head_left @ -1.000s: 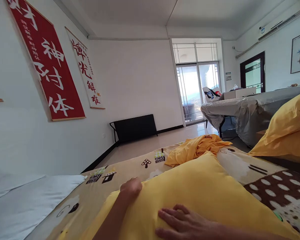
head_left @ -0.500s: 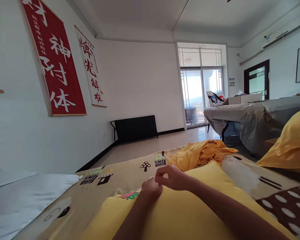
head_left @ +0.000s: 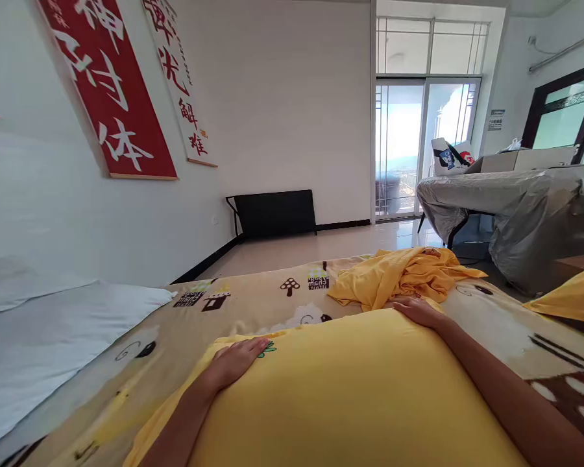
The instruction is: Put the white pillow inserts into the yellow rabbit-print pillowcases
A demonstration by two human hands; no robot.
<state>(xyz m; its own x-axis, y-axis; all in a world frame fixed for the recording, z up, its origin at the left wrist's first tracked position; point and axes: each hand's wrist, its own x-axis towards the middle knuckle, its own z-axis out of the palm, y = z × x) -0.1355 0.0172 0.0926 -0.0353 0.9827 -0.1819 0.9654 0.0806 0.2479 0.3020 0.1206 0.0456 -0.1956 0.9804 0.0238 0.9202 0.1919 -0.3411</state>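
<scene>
Patterned blanket (head_left: 257, 305) | yellow pillow (head_left: 350, 389) under left grip (head_left: 238, 360), laid flat, and right grip (head_left: 419, 311), closure unclear

The pillow (head_left: 340, 389) at bottom centre is yellow with a green leaf print (head_left: 268, 349) at its edge; the cloth (head_left: 394, 275) above it is deeper orange-yellow. The bedspread (head_left: 257, 292) is beige with dark brown motifs (head_left: 290, 285) and white sheep (head_left: 298, 314), turning to white dots (head_left: 579, 387) on brown at lower right. Upper left, a red scroll (head_left: 85, 87) bears white characters (head_left: 125, 148), a white scroll (head_left: 175, 91) dark red ones
</scene>
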